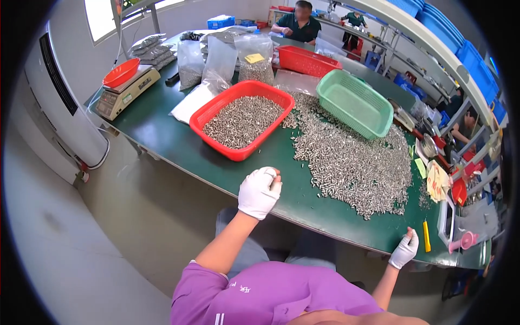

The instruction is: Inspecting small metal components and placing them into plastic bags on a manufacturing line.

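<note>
Remotely, I saw the white-gloved left hand [260, 192] at the near edge of the green-topped bench [298, 203], its fingers curled together — whether around anything, I couldn't tell. Small silvery metal cylinders [352, 168] lay spread across the bench to its right, and more filled the red perforated plastic basket [216, 145] just beyond it. The white-gloved right hand [405, 250] was beside a slim yellow tool [427, 236] — its fingers' state I couldn't make out.

I'm viewing a bright room; the window [101, 20] is glaring white, and fisheye distortion is bending the green worktable [157, 130].
</note>
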### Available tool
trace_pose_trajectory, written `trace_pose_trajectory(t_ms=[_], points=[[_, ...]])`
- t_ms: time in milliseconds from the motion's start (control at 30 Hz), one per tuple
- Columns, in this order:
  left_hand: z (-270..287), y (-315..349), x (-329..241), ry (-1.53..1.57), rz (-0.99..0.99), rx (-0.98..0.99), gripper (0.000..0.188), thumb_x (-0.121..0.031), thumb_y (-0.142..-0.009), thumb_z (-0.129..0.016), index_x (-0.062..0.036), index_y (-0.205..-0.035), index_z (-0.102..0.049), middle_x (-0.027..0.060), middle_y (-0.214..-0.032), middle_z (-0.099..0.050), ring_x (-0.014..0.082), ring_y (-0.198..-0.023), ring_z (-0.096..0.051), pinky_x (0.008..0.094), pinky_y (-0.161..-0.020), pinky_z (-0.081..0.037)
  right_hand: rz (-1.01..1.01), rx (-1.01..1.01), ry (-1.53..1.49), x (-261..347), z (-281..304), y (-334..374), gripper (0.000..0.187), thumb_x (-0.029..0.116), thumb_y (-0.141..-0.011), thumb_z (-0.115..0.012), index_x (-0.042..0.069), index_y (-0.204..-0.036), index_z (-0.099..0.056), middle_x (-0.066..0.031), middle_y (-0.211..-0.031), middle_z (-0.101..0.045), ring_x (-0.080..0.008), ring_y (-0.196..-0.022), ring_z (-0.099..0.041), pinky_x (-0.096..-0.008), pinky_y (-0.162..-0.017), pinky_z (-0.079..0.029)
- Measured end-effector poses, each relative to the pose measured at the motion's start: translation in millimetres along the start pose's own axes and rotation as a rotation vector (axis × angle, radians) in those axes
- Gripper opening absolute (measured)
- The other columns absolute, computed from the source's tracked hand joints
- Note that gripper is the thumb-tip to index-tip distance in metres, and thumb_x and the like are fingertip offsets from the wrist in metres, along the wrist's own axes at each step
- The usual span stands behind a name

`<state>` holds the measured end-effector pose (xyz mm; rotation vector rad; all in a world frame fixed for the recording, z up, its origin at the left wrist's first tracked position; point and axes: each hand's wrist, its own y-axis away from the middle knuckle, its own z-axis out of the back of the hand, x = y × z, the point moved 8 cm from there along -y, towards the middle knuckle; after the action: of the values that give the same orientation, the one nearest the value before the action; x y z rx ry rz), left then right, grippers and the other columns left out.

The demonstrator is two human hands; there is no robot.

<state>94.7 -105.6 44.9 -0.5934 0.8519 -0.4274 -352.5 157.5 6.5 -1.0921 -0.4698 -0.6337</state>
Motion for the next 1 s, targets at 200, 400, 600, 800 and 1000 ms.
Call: trace_pose_trajectory(t_ms=[200,400,600,800,1000], points=[[1.4,1.5,-1.9,-0.040,0.001,0.024,0.009,-0.011,-0.077,-0.062,-0.0081,-0.086,-0.064,0.0087,-0.085,-0.065,0.0279,-0.078,-0.062,0.0359,-0.071,-0.051,0.033,0.008,0.007,18.5,-0.1,1.0,0.021,0.018,-0.093,-0.056,-0.003,-0.094,-0.062,-0.0041,-0.081,-0.059,-0.0116,-0.069,-0.051,-0.0252,-0.066,-0.043],[38.5,-1.6,30.5,0.239,0.115,-0.383,0.025,0.002,-0.077,-0.060,-0.0044,-0.101,-0.056,0.0100,-0.095,-0.056,0.0210,-0.079,-0.058,0.0329,-0.073,-0.049,0.073,0.034,0.036,27.2,-0.2,-1.5,0.017,0.013,-0.092,-0.055,-0.001,-0.093,-0.064,-0.0036,-0.073,-0.053,-0.0119,-0.065,-0.048,-0.0256,-0.063,-0.042],[88.9,-58.8,204.5,0.415,0.850,-0.471,0.046,-0.038,-0.079,-0.071,-0.0017,-0.097,-0.049,0.0032,-0.074,-0.054,0.0099,-0.051,-0.044,0.0256,-0.044,-0.037,0.082,0.037,-0.020,31.2,-3.5,-2.9,0.015,0.012,-0.091,-0.056,-0.001,-0.092,-0.064,-0.0027,-0.071,-0.053,-0.0112,-0.064,-0.048,-0.0249,-0.062,-0.041],[80.2,-70.5,222.1,0.520,0.860,-0.380,0.022,-0.025,-0.079,-0.065,-0.0058,-0.087,-0.057,0.0023,-0.068,-0.054,0.0114,-0.046,-0.044,0.0265,-0.040,-0.033,0.072,0.052,0.031,31.9,-0.5,-2.3,0.014,0.011,-0.091,-0.056,-0.001,-0.093,-0.064,-0.0031,-0.072,-0.054,-0.0115,-0.065,-0.049,-0.0247,-0.063,-0.042],[72.7,-67.8,224.5,0.517,0.952,-0.381,0.027,-0.030,-0.083,-0.062,-0.0053,-0.091,-0.055,0.0037,-0.064,-0.051,0.0122,-0.042,-0.041,0.0260,-0.037,-0.031,0.065,0.053,0.034,24.2,-0.3,-3.2,0.016,0.013,-0.091,-0.057,-0.001,-0.093,-0.064,-0.0053,-0.078,-0.060,-0.0135,-0.069,-0.054,-0.0258,-0.067,-0.044]])
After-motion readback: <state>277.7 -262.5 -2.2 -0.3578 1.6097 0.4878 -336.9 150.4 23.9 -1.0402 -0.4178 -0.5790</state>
